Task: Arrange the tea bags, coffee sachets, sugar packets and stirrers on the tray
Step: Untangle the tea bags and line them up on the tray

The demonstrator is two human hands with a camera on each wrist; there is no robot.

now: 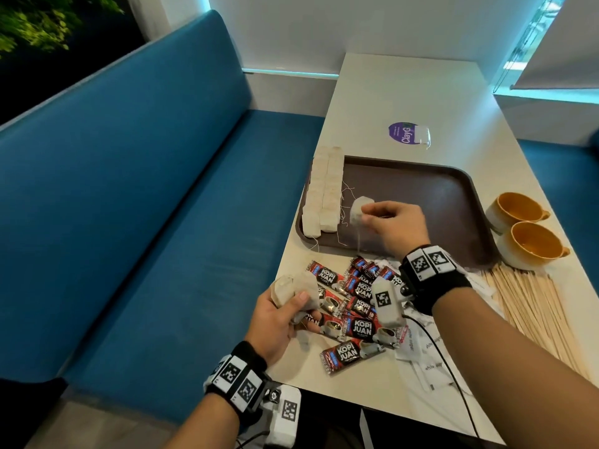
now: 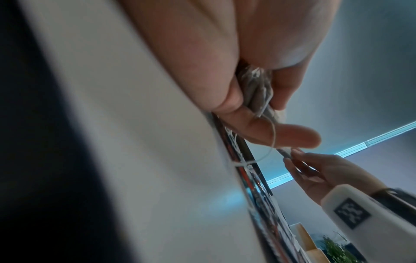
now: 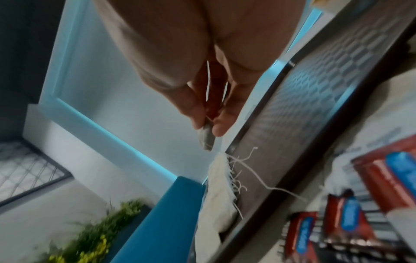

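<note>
Pinching a single tea bag [image 1: 360, 210] between thumb and fingertips, your right hand [image 1: 397, 225] holds it above the brown tray [image 1: 421, 189], just beside the two rows of tea bags [image 1: 324, 192] already lined along the tray's left edge. The bag's string dangles down toward the tray's near rim. In the right wrist view the grip is together on the bag's top edge, with the loose strings of the laid rows spread on the tray below.

Your left hand [image 1: 287, 314] is at the worktop's [image 1: 405, 102] left edge, fingers curled round a small bunch of tea bags [image 1: 293, 290], thumb pressed on top; the left wrist view shows the bags clamped between thumb and fingers with a string looping out.

The coffee sachets [image 1: 356, 314] lie in a loose heap on the worktop in front of the tray, between your two wrists. White sugar packets [image 1: 424, 348] lie partly under your right forearm, and the wooden stirrers [image 1: 534, 303] are fanned out on the right. Two yellow-lined cups [image 1: 525, 228] stand just beside the tray's right edge. A purple round sticker [image 1: 402, 132] sits beyond the tray.
</note>
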